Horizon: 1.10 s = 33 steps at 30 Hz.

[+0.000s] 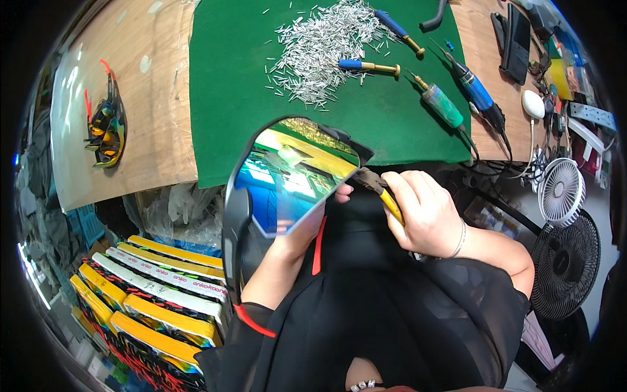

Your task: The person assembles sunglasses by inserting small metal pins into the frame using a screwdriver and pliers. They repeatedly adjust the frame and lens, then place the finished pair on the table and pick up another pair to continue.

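Observation:
Close in front of me is a pair of sunglasses with a dark frame, red temple tips and a large mirrored lens in blue, green and gold. My left hand is closed around it from behind, partly covered by the lens, with fingertips showing past its right edge. In my right hand is a pair of pliers with yellow handles. Their dark jaws meet the frame's right side; whether they grip a part there cannot be made out.
On the green mat lie a heap of small metal pins and two blue-handled screwdrivers. Corded green and blue drivers lie right. More sunglasses rest left. Yellow-edged stacks stand below; fans at right.

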Each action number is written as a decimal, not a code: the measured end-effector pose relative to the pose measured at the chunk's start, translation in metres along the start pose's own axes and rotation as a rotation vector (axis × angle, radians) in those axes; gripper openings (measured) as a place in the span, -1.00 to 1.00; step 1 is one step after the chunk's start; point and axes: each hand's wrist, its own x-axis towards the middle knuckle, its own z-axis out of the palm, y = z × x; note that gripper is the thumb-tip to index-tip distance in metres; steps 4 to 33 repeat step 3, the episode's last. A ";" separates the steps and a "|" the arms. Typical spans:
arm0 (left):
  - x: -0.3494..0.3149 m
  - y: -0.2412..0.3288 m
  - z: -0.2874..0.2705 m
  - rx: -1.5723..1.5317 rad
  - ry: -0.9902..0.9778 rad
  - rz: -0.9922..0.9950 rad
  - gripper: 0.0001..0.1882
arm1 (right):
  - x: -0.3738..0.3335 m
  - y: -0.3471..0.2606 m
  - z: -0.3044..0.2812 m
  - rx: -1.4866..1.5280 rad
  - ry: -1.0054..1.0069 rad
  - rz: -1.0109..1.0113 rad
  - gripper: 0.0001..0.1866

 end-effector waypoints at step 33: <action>0.001 -0.004 0.002 -0.096 0.097 -0.082 -0.83 | 0.001 -0.001 0.000 0.481 -0.108 0.195 -0.71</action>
